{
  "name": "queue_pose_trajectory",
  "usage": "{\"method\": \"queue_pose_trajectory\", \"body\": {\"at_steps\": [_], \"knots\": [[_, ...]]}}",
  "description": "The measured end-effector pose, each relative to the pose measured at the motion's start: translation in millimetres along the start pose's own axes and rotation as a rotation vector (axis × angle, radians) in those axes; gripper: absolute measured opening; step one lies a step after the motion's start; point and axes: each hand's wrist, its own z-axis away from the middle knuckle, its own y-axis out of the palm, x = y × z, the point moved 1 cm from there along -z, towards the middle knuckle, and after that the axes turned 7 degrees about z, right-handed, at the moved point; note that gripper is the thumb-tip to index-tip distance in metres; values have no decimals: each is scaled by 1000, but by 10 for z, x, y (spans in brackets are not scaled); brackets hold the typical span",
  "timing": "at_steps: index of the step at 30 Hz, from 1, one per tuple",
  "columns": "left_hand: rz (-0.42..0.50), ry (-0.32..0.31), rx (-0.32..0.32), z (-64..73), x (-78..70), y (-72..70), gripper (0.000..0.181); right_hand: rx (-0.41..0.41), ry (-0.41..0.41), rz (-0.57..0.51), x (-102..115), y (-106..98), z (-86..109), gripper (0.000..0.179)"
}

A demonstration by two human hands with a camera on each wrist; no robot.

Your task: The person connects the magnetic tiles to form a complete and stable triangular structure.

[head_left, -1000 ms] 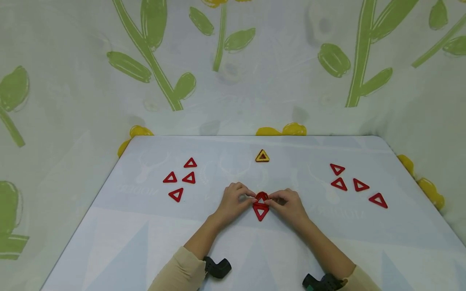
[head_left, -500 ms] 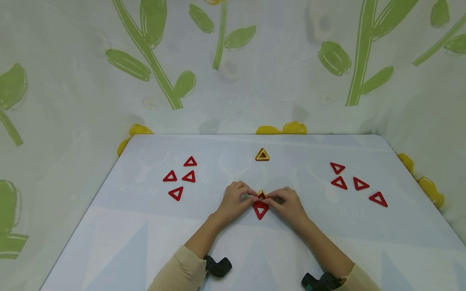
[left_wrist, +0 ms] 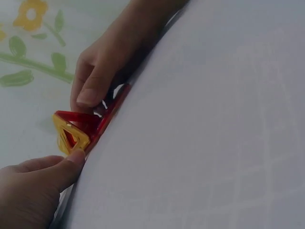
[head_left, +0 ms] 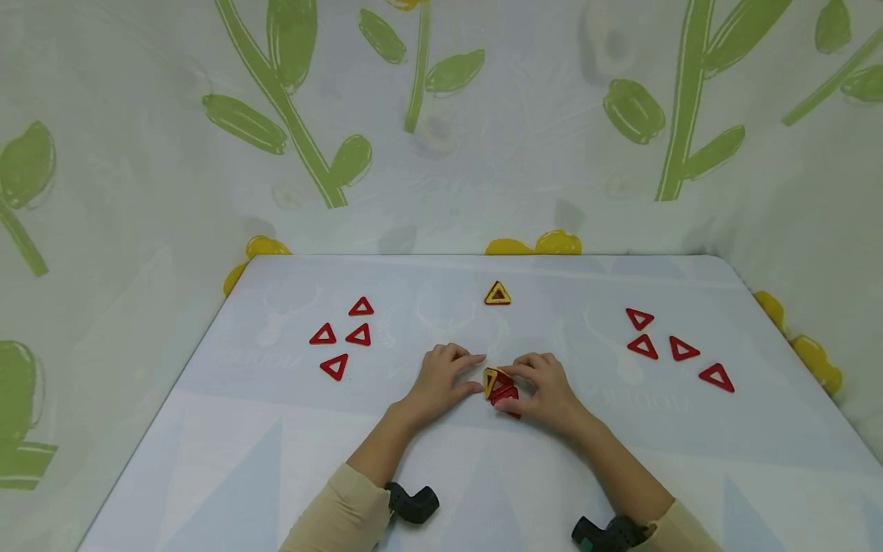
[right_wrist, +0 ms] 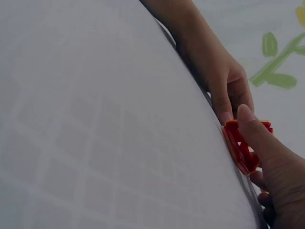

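Observation:
A small cluster of red and yellow triangular magnetic tiles (head_left: 499, 385) stands on the table before me, some of its tiles tilted up. My right hand (head_left: 549, 392) grips its right side between thumb and fingers. My left hand (head_left: 443, 381) is at its left, thumb and index finger spread apart. In the left wrist view the left thumb tip is right at the low corner of the yellow tile (left_wrist: 71, 136). The red side of the cluster (right_wrist: 244, 148) shows under the right thumb in the right wrist view; the right fingers are partly hidden behind it.
Several loose red triangles (head_left: 358, 335) lie at the left of the white patterned table (head_left: 290, 460), and several more red triangles (head_left: 684, 350) lie at the right. A yellow triangle (head_left: 497, 294) with a dark centre is near the back edge. Behind stands a flower-printed wall (head_left: 510, 153).
The cluster has turned, so its yellow tile now faces left and the red part points to the lower right. The left fingers have spread apart; the right thumb has moved down along the cluster.

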Motion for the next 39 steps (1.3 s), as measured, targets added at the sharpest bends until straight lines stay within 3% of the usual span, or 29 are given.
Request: {"method": "queue_pose_trajectory", "body": {"at_steps": [7,16,22,26,30,39], "knots": [[1,2,80,24,-15,-2,39,159,33,-45,-48,-48,33,60],[-10,30,78,30,-19,4,41,276,142,-146,-114,-150,42,54],[10,100,-10,22,-3,19,30,263,140,-147,-165,-182,28,47],[23,150,-67,21,16,26,25,189,79,-138,-208,-172,28,35],[29,161,-95,26,32,24,22,123,31,-119,-239,-161,21,26],[19,175,-119,41,40,24,22,156,131,-63,-242,-173,-12,29]]}}
